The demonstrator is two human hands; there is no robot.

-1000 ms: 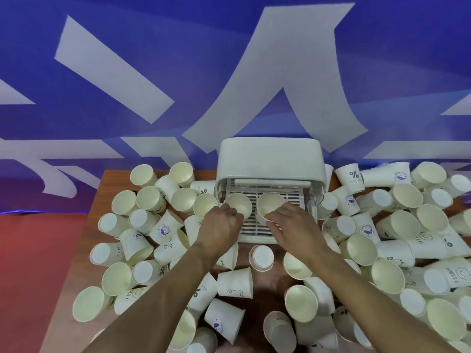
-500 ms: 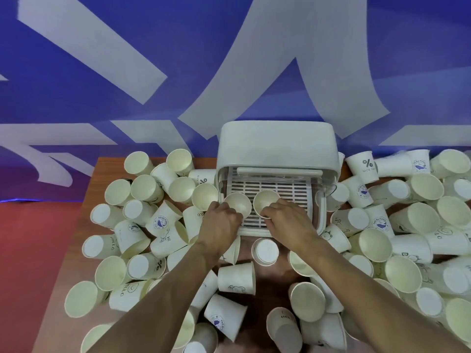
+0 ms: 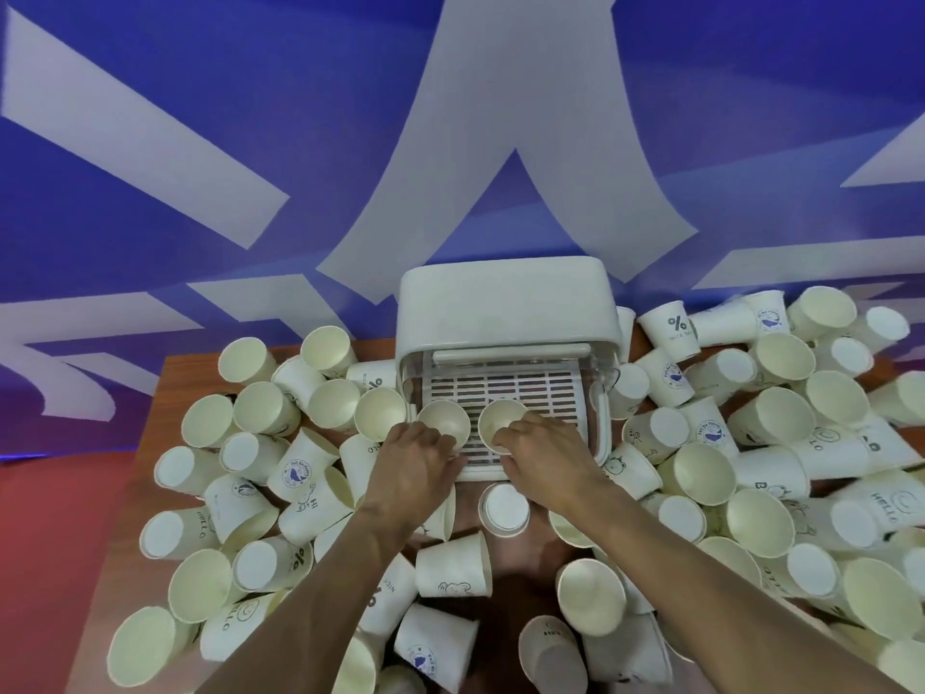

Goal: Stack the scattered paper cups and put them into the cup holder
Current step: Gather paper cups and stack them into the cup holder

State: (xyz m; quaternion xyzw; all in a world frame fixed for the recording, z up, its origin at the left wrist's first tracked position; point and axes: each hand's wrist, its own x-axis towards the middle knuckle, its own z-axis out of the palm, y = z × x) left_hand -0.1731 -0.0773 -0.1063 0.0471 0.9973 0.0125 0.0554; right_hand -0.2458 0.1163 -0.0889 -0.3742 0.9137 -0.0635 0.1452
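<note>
Head view looks down on a brown wooden desk (image 3: 190, 378) heaped with scattered cream paper cups (image 3: 260, 408). Most of them lie on their sides, and some are printed with small blue or black marks. At the far middle of the desk sits a white plastic cup holder (image 3: 500, 303), a box whose rounded lid is raised over a slatted white tray (image 3: 540, 388). Both forearms reach in from the near edge, and both hands meet at the tray's front. The left hand (image 3: 415, 460) has its grip closed on the left cup (image 3: 443, 423), with fingers curled against its near wall. The right hand (image 3: 545, 455) has its grip on the right cup (image 3: 500, 420) in the same way. These two cups are on the front part of the tray, mouths up and tipped slightly toward the camera, just beside each other. One upturned paper cup (image 3: 503, 508) stands base up on the desk just in front of the holder, between the two wrists. Behind the desk hangs a blue backdrop with broad white strokes (image 3: 150, 232), and a red floor (image 3: 50, 568) shows to the left.
</note>
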